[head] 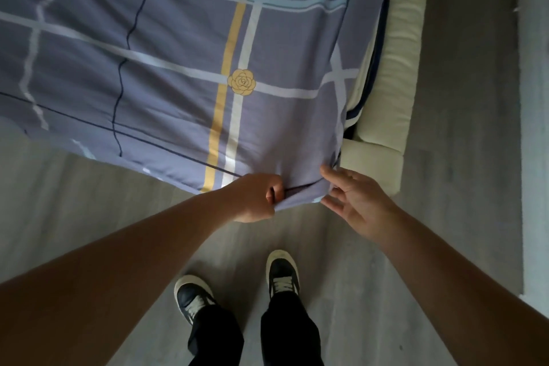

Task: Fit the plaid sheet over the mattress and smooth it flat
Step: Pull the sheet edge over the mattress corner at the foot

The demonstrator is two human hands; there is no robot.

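The plaid sheet (pixel 178 47) is purple-grey with white, pale blue, navy and yellow stripes and a yellow rose print. It covers the bed top and hangs over the near edge. My left hand (pixel 257 197) is closed on the sheet's hem at the near right corner. My right hand (pixel 353 202) sits just right of that corner with fingers spread, fingertips touching the fabric. The mattress itself is hidden under the sheet.
A cream padded bed frame (pixel 395 68) runs along the sheet's right side and ends beside my right hand. Grey wood floor (pixel 89 202) lies below. My two dark sneakers (pixel 282 276) stand close to the bed corner. A pale wall or panel (pixel 534 157) borders the right.
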